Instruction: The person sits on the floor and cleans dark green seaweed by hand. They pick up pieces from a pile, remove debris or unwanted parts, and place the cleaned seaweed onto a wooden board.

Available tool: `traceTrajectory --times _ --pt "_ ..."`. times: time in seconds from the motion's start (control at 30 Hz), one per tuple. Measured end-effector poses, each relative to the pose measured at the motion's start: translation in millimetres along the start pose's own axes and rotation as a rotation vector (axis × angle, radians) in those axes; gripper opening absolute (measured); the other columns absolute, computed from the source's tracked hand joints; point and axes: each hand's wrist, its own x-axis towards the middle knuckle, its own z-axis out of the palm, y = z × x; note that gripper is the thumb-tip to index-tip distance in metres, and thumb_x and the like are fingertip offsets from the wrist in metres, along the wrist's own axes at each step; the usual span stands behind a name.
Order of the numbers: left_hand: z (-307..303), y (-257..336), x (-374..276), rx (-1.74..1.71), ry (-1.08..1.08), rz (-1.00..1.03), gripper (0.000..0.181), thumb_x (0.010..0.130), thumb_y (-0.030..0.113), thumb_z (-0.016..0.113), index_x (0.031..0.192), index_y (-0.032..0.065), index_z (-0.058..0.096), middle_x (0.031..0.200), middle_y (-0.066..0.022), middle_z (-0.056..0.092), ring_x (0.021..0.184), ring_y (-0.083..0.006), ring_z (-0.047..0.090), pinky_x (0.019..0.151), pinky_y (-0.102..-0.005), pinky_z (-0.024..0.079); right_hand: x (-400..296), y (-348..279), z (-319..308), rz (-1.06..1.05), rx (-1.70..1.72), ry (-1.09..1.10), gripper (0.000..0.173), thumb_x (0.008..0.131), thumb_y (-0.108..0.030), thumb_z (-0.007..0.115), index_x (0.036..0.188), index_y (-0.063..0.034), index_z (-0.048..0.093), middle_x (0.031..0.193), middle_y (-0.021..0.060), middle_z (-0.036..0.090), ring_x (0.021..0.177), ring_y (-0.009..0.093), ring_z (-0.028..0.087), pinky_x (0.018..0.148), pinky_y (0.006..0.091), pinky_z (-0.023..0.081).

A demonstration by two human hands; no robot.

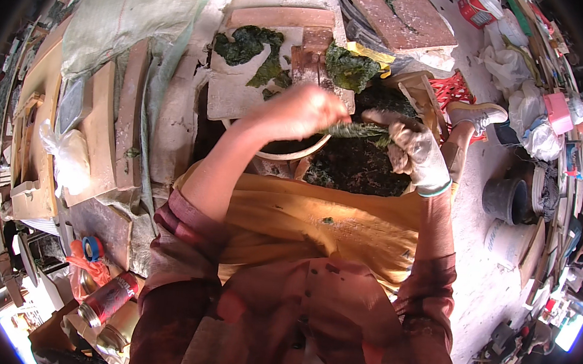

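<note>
My left hand [313, 113], bare and blurred, is curled over the left end of a twisted strip of dark green, seaweed-like leaf [359, 131]. The strip's other end is held in my right hand [413, 149], which wears a soiled pale work glove. Beneath my left hand is the pale rim of a round container [293, 156], its contents mostly hidden. A whitish board [226, 95] lies just beyond, with crumpled green leaf pieces [253, 48] on it. Another crumpled green leaf [351, 66] hangs over wooden blocks [311, 55] at that board's right side.
An orange apron [314, 214] covers my lap. Dark leafy matter [354, 166] fills the space right of the round container. Wooden boards [103, 126] and a woven sack [130, 15] stand left. A black bucket [505, 199] and another person's shoe [476, 114] are on the right.
</note>
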Motion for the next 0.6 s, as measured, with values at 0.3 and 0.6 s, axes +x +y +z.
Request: traceTrajectory --times 0.3,0.6 --pt "40.8 13.4 -4.6 0.359 0.039 0.459 0.008 0.082 0.005 0.067 0.089 0.0048 0.069 0.087 -0.0117 0.069 0.073 -0.0243 0.065 0.064 -0.0326 0.053 -4.3 75.9 37.1 0.067 0.383 -0.253 0.068 0.093 -0.062 0.042 0.107 0.0030 0.057 0.079 0.0139 0.064 0.078 0.021 0.060 0.075 0.0349 0.051" --pt "42.3 11.7 -4.7 0.702 0.595 0.637 0.010 0.073 0.022 0.072 0.069 0.0146 0.065 0.080 0.0018 0.057 0.055 -0.0141 0.058 0.048 -0.0284 0.049 3.9 47.2 49.4 -0.098 0.212 0.112 0.050 0.097 -0.052 0.039 0.099 -0.0049 0.057 0.064 -0.0010 0.050 0.049 0.007 0.044 0.045 0.0226 0.036"
